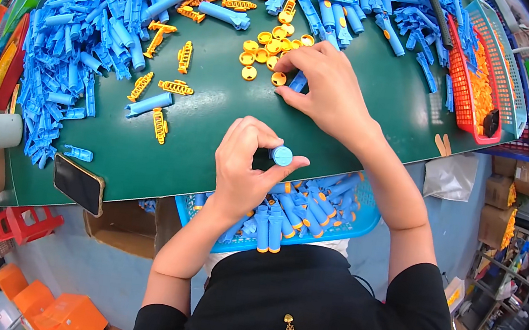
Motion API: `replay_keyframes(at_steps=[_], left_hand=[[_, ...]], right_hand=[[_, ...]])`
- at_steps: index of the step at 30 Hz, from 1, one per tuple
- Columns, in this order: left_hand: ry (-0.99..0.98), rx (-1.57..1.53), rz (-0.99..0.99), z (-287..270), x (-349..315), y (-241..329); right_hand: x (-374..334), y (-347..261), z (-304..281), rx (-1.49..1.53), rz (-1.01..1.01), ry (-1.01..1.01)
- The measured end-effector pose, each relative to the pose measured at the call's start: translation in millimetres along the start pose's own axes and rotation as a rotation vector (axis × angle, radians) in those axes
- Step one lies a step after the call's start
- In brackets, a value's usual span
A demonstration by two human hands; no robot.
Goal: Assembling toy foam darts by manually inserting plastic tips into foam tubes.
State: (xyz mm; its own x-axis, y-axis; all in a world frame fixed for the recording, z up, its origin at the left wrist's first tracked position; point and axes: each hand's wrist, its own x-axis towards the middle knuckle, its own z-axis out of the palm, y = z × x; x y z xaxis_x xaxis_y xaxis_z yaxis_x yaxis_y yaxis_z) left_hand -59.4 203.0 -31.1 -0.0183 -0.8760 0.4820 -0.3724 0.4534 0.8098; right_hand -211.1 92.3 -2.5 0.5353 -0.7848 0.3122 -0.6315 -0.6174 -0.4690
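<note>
My left hand point(241, 165) is closed around a blue plastic tube point(282, 156), its round end turned up between thumb and fingers, near the table's front edge. Farther forward, my right hand point(324, 89) has thumb and index finger at either side of a small round orange cap point(278, 79) on the green table. More orange caps point(273, 46) lie in a loose cluster just beyond those fingertips. Partly covered by the right hand is a blue piece point(299, 81); whether the hand touches it I cannot tell.
Blue plastic parts point(82, 27) pile up at the left and far side, with orange toothed strips point(185, 56) nearby. A phone point(78, 184) lies by the front left edge. A blue basket point(350, 226) of capped tubes sits before me; a red basket point(466, 78) stands right.
</note>
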Motion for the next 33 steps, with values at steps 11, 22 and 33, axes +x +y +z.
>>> replay_keyframes(at_steps=[11,22,33], left_hand=[[-0.089,0.013,-0.027,-6,2,6],[-0.068,0.007,0.000,-3,4,5],[-0.449,-0.623,-0.493,-15,7,11]], right_hand=[[-20,-25,-42,0.465,-0.096,0.025],[-44,-53,-38,0.311,-0.268,0.059],[-48,-50,-33,0.427,-0.206,0.028]])
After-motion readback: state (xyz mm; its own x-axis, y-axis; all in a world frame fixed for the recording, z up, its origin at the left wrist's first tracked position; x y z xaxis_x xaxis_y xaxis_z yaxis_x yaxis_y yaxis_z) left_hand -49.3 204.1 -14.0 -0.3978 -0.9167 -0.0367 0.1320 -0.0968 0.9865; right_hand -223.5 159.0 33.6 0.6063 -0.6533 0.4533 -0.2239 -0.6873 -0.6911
